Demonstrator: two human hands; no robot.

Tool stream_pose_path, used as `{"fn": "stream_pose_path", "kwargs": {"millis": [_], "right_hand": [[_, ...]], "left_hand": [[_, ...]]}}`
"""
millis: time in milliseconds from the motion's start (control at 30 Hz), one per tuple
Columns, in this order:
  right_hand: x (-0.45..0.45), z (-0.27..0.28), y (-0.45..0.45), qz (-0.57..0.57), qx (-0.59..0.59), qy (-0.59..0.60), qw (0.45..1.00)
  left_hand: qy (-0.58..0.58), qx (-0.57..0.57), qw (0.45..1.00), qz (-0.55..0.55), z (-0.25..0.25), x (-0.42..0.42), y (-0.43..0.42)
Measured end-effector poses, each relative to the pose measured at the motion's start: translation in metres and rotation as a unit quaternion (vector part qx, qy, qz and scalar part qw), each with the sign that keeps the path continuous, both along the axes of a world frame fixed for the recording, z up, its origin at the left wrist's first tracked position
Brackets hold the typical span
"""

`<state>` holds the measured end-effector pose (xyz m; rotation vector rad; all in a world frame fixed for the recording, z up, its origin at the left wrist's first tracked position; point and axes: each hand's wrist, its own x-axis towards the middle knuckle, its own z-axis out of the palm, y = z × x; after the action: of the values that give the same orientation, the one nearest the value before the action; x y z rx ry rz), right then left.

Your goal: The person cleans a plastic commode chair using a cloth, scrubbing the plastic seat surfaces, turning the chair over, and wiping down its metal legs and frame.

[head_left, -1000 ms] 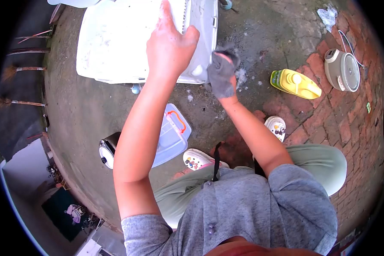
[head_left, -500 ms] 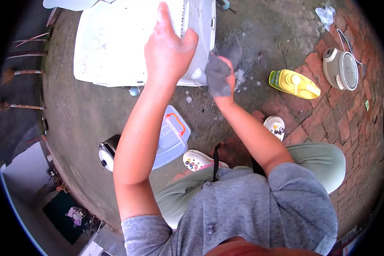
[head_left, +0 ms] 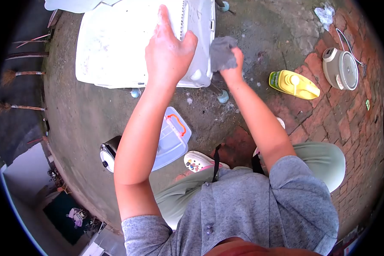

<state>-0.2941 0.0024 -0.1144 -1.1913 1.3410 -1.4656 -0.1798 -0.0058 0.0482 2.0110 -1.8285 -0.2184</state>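
A large white plastic container (head_left: 111, 47) with soap suds on it stands at the top of the view, raised on legs with light blue end caps. My left hand (head_left: 168, 55) lies on its upper face, index finger stretched forward and thumb apart. At the container's right side my right hand (head_left: 235, 68) grips a wet grey cloth (head_left: 222, 51). The cloth is against or very close to the side wall; contact cannot be told for sure. My right fingers are partly hidden by the cloth.
A yellow detergent jug (head_left: 293, 84) and a rice cooker (head_left: 340, 68) with a cord are on the right. A clear plastic lid with an orange handle (head_left: 170, 136) and a kettle (head_left: 110, 153) lie closer. Crumpled plastic (head_left: 325, 16) is at the far right. Brooms (head_left: 25, 73) line the left.
My right hand with the cloth has moved up and slightly right along the container's side, uncovering a blue-capped leg near the corner. My left hand has stayed in place.
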Motion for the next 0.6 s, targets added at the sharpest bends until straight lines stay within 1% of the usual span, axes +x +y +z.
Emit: {"fn": "stream_pose_path", "kwargs": {"millis": [67, 100, 133, 167, 200, 267, 300, 333, 367, 400, 433, 467, 500, 533, 567, 600], "right_hand": [[-0.005, -0.014, -0.021, 0.001, 0.002, 0.004, 1.0], [-0.007, -0.019, -0.031, 0.022, 0.015, 0.0, 1.0], [-0.01, -0.021, -0.038, 0.042, 0.029, -0.005, 0.999], [-0.015, -0.022, -0.045, 0.036, 0.015, 0.077, 0.996], [-0.014, -0.023, -0.046, 0.036, 0.016, 0.076, 0.996], [-0.009, -0.031, -0.044, 0.059, 0.026, 0.029, 0.998], [-0.005, -0.034, -0.039, 0.059, 0.023, 0.029, 0.998], [0.002, -0.038, -0.029, 0.098, 0.026, -0.276, 0.956], [0.006, -0.051, -0.023, 0.147, 0.05, -0.491, 0.857], [0.009, -0.065, -0.016, 0.159, 0.092, -0.678, 0.712], [0.013, -0.04, 0.002, 0.104, 0.07, -0.49, 0.863], [0.016, -0.01, 0.019, 0.041, 0.047, -0.272, 0.96], [0.012, -0.004, 0.015, 0.039, 0.048, -0.271, 0.961], [0.009, -0.001, 0.012, 0.036, 0.005, -0.175, 0.984], [0.008, 0.002, 0.007, 0.032, -0.037, -0.079, 0.996], [0.007, 0.004, -0.002, 0.031, -0.035, -0.082, 0.996]], "left_hand": [[-0.005, -0.023, 1.0, -0.01, -0.002, 0.001, 0.0], [-0.005, -0.022, 1.0, -0.01, 0.0, 0.0, 0.0], [-0.002, 0.005, 1.0, 0.003, 0.005, -0.003, 0.0], [0.001, 0.031, 0.999, 0.016, 0.007, -0.005, 0.001], [0.001, 0.031, 0.999, 0.016, 0.005, -0.004, 0.001], [0.001, -0.01, 1.0, -0.007, -0.001, 0.0, 0.0], [0.001, -0.013, 1.0, -0.006, -0.002, 0.0, 0.0], [-0.008, -0.015, 1.0, -0.01, -0.001, 0.0, 0.0], [-0.016, -0.017, 1.0, -0.015, 0.0, 0.0, 0.0], [-0.017, -0.021, 0.999, -0.017, 0.001, 0.0, -0.001], [-0.009, -0.015, 1.0, -0.013, 0.001, -0.001, -0.001], [-0.001, -0.006, 1.0, -0.008, 0.001, -0.001, 0.0], [0.0, -0.005, 1.0, -0.009, 0.003, -0.003, 0.0], [0.005, 0.012, 1.0, -0.003, 0.005, -0.004, 0.0], [0.01, 0.03, 0.999, 0.004, 0.006, -0.004, 0.001], [0.007, 0.032, 0.999, 0.003, 0.005, -0.004, 0.001]]}}
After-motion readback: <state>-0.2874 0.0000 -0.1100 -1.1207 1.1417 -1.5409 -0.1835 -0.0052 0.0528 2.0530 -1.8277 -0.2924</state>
